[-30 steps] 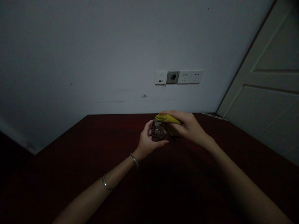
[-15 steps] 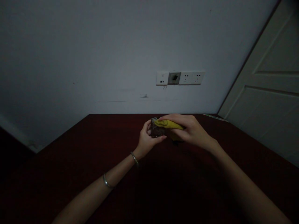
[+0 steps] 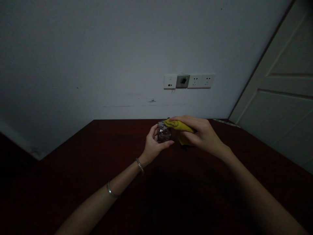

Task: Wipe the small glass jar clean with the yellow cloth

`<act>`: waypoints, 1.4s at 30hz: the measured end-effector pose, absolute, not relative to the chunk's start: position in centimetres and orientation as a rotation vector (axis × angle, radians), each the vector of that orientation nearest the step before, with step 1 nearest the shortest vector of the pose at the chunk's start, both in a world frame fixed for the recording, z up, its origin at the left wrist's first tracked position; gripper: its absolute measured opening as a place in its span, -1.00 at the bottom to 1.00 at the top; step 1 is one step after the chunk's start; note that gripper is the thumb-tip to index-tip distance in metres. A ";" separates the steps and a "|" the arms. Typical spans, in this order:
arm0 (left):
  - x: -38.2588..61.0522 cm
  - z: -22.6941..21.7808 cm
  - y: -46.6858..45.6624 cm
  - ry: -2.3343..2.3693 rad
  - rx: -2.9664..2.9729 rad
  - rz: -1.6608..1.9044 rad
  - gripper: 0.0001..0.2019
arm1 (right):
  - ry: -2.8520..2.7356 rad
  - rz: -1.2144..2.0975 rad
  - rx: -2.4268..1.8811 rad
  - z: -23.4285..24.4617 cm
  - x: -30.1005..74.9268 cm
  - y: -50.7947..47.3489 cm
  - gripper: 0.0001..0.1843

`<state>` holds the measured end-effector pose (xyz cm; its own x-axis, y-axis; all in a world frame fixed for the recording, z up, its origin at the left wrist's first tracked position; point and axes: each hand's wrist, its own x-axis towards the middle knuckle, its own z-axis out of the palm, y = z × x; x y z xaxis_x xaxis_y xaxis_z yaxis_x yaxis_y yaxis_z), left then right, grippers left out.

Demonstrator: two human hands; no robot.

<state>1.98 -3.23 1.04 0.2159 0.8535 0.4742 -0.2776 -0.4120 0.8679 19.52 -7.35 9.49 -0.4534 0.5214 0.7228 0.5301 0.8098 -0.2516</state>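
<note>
Above the dark red table [image 3: 110,143], my left hand [image 3: 156,143] is wrapped round a small dark, shiny object [image 3: 164,133] that looks like clear glass or plastic. Its exact kind is too dim to tell. A folded yellow cloth [image 3: 179,126] is pinched between the thumb and fingers of my right hand [image 3: 199,130]. The front end of the cloth touches the upper right edge of the shiny object, and a loose part hangs below my right hand. My left fingers are partly hidden behind the object.
Behind the table rises a pale wall with a row of sockets and a switch [image 3: 189,81]. A white panelled door [image 3: 288,94] stands at the right. Near the table's back right edge lies a thin patterned strip [image 3: 226,122].
My right hand and the cloth have moved slightly up and to the right on the shiny object, baring more of its front. My left hand keeps nearly the same place.
</note>
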 end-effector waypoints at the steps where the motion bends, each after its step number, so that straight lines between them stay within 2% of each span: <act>1: 2.0 1.1 -3.2 0.577 1.475 1.415 -0.31 | -2.144 -0.012 -0.764 9.5 19.5 -7.4 -0.59; 10: 2.2 0.9 -2.4 0.589 1.475 1.441 -0.34 | -2.282 0.064 -0.778 10.6 19.8 -8.8 -0.61; 15: 2.4 0.7 -2.7 0.657 1.605 1.484 -0.21 | -2.220 -0.079 -0.743 10.2 19.6 -8.4 -0.56; 21: 2.6 0.7 -3.1 0.738 1.751 1.503 -0.24 | -2.362 -0.219 -0.708 10.0 18.9 -8.3 -0.51; 34: 2.6 1.1 -2.2 0.688 1.490 1.531 -0.27 | -2.440 0.092 -0.666 10.8 19.0 -9.2 -0.66; 42: 2.8 1.6 -2.8 0.683 1.408 1.420 -0.40 | -2.264 -0.236 -0.718 10.2 19.5 -8.1 -0.53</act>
<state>2.78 -2.78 1.64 0.1570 0.9020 0.4022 -0.2491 -0.3579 0.8999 19.51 -8.12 10.16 -0.5721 0.4256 0.7011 0.5610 0.8266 -0.0440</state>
